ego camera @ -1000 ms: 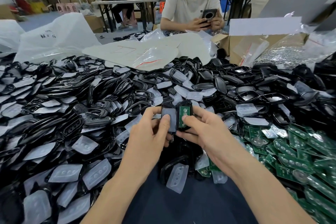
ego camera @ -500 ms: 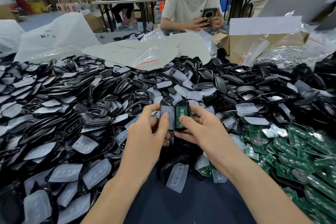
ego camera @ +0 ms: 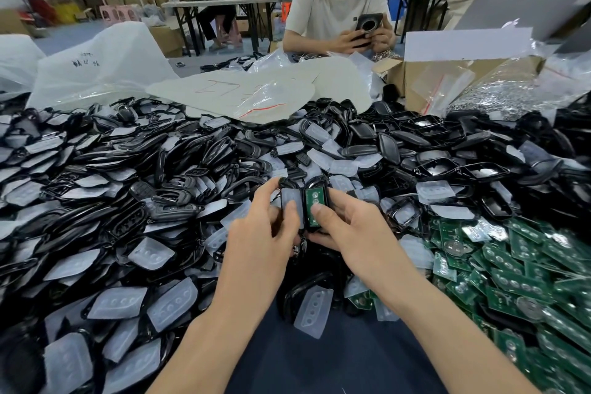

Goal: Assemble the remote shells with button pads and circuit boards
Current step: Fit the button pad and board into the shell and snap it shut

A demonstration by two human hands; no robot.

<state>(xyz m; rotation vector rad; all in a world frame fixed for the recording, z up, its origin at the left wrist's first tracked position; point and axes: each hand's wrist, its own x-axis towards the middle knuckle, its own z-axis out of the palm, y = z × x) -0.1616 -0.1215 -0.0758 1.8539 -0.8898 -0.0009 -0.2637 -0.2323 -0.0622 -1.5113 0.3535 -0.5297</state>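
My left hand (ego camera: 265,233) grips a black remote shell with a translucent button pad (ego camera: 291,198) seated in it, thumb on the pad. Beside it, touching, my right hand (ego camera: 348,230) grips a second black shell holding a green circuit board (ego camera: 314,201), with the thumb pressing on the board. Both shells are held upright side by side above the heap. A huge heap of black shells (ego camera: 134,176) and translucent pads (ego camera: 118,302) covers the table's left and middle. Loose green circuit boards (ego camera: 518,269) lie piled at the right.
A bare dark patch of table (ego camera: 326,361) lies between my forearms, with a shell and pad (ego camera: 313,307) on it. White plastic bags (ego camera: 102,67) and a cardboard box (ego camera: 415,80) stand at the back. A person with a phone (ego camera: 367,27) sits across the table.
Both hands with their shells have risen slightly and drawn a little closer together; the right thumb stays pressed on the green board.
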